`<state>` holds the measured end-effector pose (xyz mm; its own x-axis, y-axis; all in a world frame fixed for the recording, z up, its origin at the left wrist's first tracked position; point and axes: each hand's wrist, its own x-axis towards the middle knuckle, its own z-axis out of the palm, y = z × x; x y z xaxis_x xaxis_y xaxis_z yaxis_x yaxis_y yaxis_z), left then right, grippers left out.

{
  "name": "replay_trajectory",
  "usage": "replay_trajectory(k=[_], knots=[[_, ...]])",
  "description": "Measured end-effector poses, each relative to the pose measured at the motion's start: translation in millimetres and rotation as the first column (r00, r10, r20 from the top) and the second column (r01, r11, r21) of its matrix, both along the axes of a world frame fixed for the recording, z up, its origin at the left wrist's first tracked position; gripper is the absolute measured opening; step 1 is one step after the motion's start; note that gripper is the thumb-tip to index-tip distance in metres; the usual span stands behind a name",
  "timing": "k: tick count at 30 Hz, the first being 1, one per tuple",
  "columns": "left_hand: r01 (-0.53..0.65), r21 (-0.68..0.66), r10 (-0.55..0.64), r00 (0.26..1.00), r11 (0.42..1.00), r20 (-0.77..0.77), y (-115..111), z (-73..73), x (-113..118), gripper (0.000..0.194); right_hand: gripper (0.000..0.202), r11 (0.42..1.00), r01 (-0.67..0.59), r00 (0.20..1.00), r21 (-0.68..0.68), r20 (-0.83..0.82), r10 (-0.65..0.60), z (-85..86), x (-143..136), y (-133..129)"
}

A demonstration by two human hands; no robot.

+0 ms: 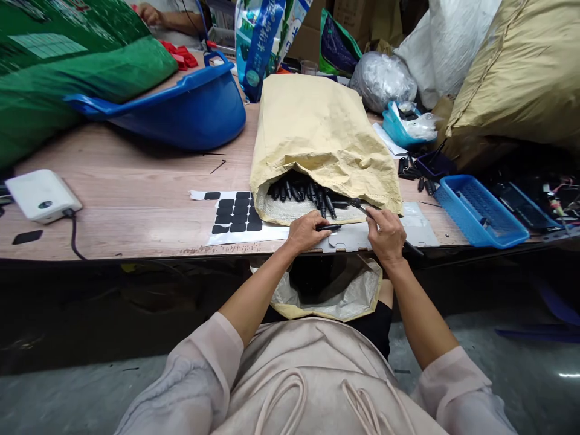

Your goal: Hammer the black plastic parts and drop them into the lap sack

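Note:
My left hand (304,232) is closed on a small black pen-shaped piece (330,227), which points to the right just above the table's front edge. In my right hand (387,235) is a slim tool with a dark handle (413,249) and a thin shaft; its tip lies near the bag opening, and I cannot make out its kind. Directly ahead, a tan woven bag (312,121) lies on its side with its mouth towards me. Several similar black pieces (310,191) show inside its mouth. Below the edge, a second tan bag (369,296) stands open at my lap.
Left of the bag lies a white sheet with black stickers (233,211). A blue basin (181,115) and a white box with a cord (44,194) sit further left. On the right stands a blue basket (480,211). Across the table, another person's hand (149,13) is visible.

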<state>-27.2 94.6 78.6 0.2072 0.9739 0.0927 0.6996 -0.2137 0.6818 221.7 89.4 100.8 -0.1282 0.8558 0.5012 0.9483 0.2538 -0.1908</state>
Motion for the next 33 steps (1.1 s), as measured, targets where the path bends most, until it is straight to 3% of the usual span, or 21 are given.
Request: replay_trajectory(k=[7, 12, 14, 17, 19, 21, 24, 26, 29, 33], knots=[[0.003, 0.000, -0.003, 1.000, 1.000, -0.010, 2, -1.9, 0, 0.020, 0.036, 0.971, 0.233, 0.972, -0.057, -0.008, -0.234, -32.1, 18, 32], [0.028, 0.055, -0.028, 1.000, 0.998, -0.004, -1, -0.3, -3, 0.018, 0.034, 0.967, 0.246, 0.966, -0.069, -0.067, -0.250, -36.6, 14, 29], [0.100, 0.122, -0.102, 0.995, 0.987, 0.018, -16, 2.7, -3, 0.017, 0.031, 0.965, 0.249, 0.963, -0.086, -0.082, -0.256, -35.5, 14, 28], [0.328, 0.200, -0.335, 0.942, 0.923, 0.001, -55, 1.8, 4, 0.018, 0.029, 0.961, 0.261, 0.959, -0.096, -0.089, -0.269, -35.5, 14, 28], [0.464, 0.139, -0.459, 0.886, 0.875, -0.064, -81, -6.9, 12, 0.019, 0.029, 0.961, 0.259, 0.959, -0.098, -0.092, -0.267, -36.4, 14, 29], [0.482, -0.017, -0.479, 0.865, 0.876, -0.148, -98, -22.2, 20, 0.019, 0.029, 0.962, 0.254, 0.960, -0.101, -0.092, -0.263, -36.9, 14, 29], [0.324, -0.273, -0.399, 0.869, 0.906, -0.292, -103, -46.9, 30, 0.023, 0.029, 0.961, 0.256, 0.961, -0.107, -0.083, -0.265, -36.1, 13, 29], [0.221, -0.382, -0.365, 0.857, 0.897, -0.363, -99, -54.7, 32, 0.030, 0.029, 0.959, 0.261, 0.961, -0.112, -0.068, -0.270, -35.0, 12, 29], [0.223, -0.387, -0.371, 0.854, 0.895, -0.365, -95, -44.8, 33, 0.033, 0.029, 0.955, 0.271, 0.959, -0.116, -0.055, -0.279, -33.6, 11, 28], [0.311, -0.220, -0.355, 0.914, 0.925, -0.199, -91, -7.9, 38, 0.020, 0.030, 0.957, 0.267, 0.958, -0.110, -0.081, -0.276, -32.7, 10, 27]])
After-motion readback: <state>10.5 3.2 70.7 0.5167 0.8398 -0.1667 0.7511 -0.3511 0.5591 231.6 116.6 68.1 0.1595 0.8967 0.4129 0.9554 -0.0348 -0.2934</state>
